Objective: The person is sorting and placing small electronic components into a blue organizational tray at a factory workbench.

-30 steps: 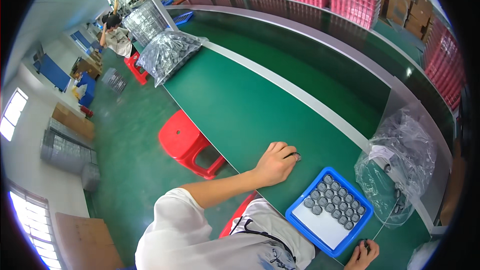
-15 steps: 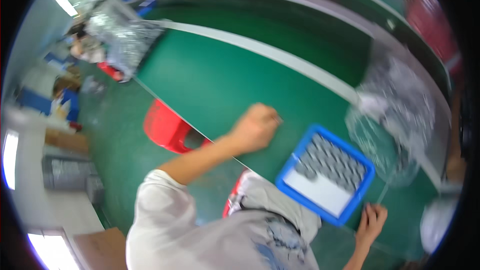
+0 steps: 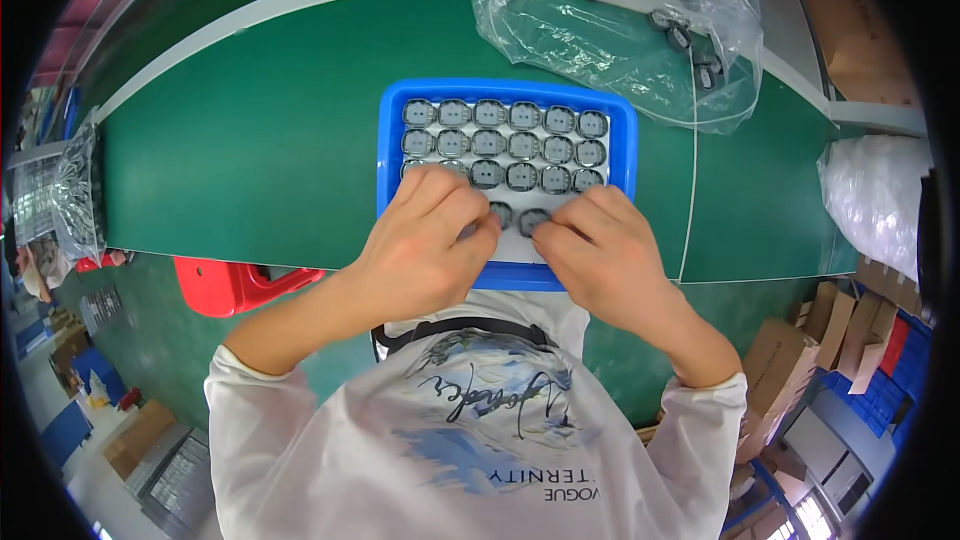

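A blue-rimmed tray (image 3: 628, 140) with a white bottom lies in front of me, holding rows of small dark grey rounded plastic parts (image 3: 523, 145). Over its near left portion, my left hand (image 3: 432, 240) is closed, its fingertips pinched around a small grey part (image 3: 501, 214); the fingers partly cover it. My right hand (image 3: 608, 258) is also closed, with thumb and forefinger on another grey part (image 3: 533, 222) beside it. Both parts sit at the near row, over the white bottom. Some parts at the left of the third row are hidden behind my left hand.
A clear plastic bag (image 3: 630, 30) with several loose dark parts and a white label lies beyond the tray on the green table (image 3: 240, 130). Below the table's near edge at left is a red stool (image 3: 235, 285). A white bundle (image 3: 875, 200) rests at the far right.
The view has swung round, bringing the tray to the middle. Both hands, earlier outside the tray on either side, are now over it with their fingers on grey parts.
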The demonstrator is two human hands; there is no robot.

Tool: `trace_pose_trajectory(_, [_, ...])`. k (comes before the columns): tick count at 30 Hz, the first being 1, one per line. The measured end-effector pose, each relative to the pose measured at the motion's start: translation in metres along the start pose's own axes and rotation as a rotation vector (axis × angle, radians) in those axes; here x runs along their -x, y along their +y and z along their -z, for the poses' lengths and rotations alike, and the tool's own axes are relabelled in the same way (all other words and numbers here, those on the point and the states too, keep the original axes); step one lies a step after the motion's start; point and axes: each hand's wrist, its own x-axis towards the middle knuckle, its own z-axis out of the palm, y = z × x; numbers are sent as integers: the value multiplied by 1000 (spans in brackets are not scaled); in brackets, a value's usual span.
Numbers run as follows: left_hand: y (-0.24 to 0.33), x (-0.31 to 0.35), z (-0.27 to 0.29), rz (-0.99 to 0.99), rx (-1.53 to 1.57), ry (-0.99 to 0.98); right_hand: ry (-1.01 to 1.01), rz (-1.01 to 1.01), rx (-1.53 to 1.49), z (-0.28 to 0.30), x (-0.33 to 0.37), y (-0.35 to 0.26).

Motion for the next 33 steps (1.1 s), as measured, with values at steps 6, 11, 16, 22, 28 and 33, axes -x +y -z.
trace_pose_trajectory(6, [-8,0,-7,45,-24,-17,-32,18,50,-13,-7,6])
trace_pose_trajectory(11, [-10,-5,-2,74,44,-55,-74,-13,14,-9,-12,7])
trace_pose_trajectory(16, [-39,-48,3,-18,144,1,168,-182,53,34,-30,45])
trace_pose_trajectory(22, [-101,-184,-78,209,-298,59,211,-475,462,46,-64,162])
trace_pose_trajectory(28, [-127,-204,-87,181,-265,-49,215,-410,539,40,-72,193])
trace_pose_trajectory(33, [-94,-130,-9,103,5,163,336,-132,480,52,-57,171])
